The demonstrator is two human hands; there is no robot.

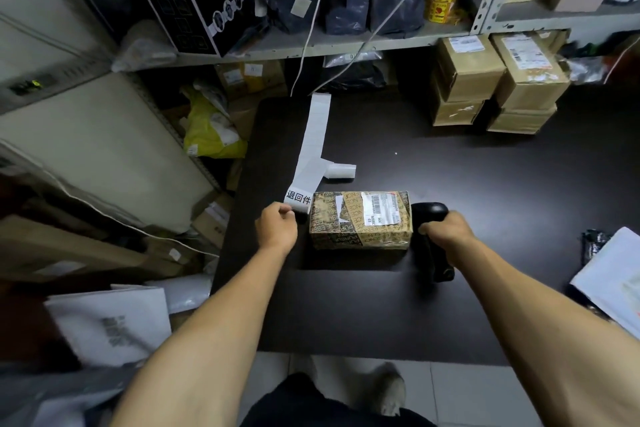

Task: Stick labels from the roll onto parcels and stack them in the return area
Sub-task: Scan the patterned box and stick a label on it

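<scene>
A brown printed parcel point(361, 219) is seen lying flat on the dark table point(346, 315), near the front edge, between the two hands. A white shipping label with a barcode is already stuck to its top face.

The left hand point(277, 227) is held just left of the parcel; its fingers are pinched on the end of a white label strip point(313, 146), where a label printed with black characters point(298, 199) is located. The strip is laid across the table towards the back, past a small white roll point(341, 170) lying behind the parcel.

The right hand point(446, 234) is clamped around the grip of a black handheld scanner point(431, 243), which is held just right of the parcel, close to its end face; contact cannot be told.

Stacked cardboard boxes point(498, 80) are noted at the far right of the table, below a metal shelf point(311, 45).
</scene>
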